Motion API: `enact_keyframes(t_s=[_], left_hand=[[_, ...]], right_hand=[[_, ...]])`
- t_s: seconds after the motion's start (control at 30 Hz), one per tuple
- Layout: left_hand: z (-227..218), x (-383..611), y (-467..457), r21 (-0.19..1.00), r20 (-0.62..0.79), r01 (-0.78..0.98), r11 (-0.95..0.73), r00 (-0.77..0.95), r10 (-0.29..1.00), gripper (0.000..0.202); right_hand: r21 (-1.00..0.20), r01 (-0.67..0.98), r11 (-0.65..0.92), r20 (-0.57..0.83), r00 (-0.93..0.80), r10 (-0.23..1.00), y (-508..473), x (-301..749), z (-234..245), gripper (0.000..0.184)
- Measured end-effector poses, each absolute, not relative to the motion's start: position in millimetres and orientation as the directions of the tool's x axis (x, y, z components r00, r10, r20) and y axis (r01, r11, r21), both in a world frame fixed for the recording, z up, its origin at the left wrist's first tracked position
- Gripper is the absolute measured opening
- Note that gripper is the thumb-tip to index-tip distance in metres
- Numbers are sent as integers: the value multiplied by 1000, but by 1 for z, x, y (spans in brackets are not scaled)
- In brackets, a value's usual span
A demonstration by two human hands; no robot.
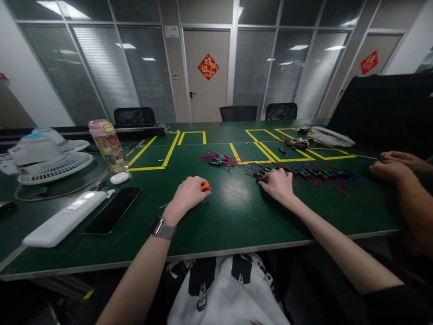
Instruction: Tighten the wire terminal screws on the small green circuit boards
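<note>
Dim overall; light from ceiling panels (pixel 59 8), mirrored in glass partitions (pixel 291 60). Soft glare patch on green bench (pixel 237 191). Wide-angle bend at edges, bottom corners dark, w/ slight blur.

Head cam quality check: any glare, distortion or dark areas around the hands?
Head view: strong wide-angle bowing, the table edge curves; soft glare on it between left hand gripping an orange tool and right hand on the wires; below the table murky; hands sharp.

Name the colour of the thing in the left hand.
Orange: the thing pokes from the left hand, head view.
</note>
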State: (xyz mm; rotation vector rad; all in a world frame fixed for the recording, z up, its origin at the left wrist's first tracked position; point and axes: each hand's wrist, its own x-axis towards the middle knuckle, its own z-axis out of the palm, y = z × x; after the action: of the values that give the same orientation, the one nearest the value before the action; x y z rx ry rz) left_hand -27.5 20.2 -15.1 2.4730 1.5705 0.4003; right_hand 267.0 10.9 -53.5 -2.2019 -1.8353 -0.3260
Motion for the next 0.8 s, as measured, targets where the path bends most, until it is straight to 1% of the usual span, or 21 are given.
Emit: enact_keyframes(t_s=[0.2,0.3,0.47,0.53,0.67,0.7,0.8], left_hand=[[-15,-28,19,291,136,854,-431,409,902,22],[-15,-27,19,291,139,848,-443,420,897,21],[-15,-26,19,286,139,856,-431,408,902,22],[-15,-26,19,285,137,857,-428,406,904,22],[-15,-26,18,284,140,854,-436,412,900,23],[-15,-25,18,282,144,854,-437,413,899,22],[-14,-24,16,275,165,848,-453,423,891,20]], right_hand=[[-82,983,-166,344,184,921,13,265,-54,25],[-78,987,-142,334,160,929,12,261,-51,18],[-52,990,-128,322,138,937,9,256,-49,21],[-28,992,-127,346,129,930,7,256,-48,21],[19,993,-117,445,97,890,13,249,-41,25],[5,995,-98,465,85,881,19,244,-37,26],[-31,997,66,453,-44,890,48,219,-27,29]])
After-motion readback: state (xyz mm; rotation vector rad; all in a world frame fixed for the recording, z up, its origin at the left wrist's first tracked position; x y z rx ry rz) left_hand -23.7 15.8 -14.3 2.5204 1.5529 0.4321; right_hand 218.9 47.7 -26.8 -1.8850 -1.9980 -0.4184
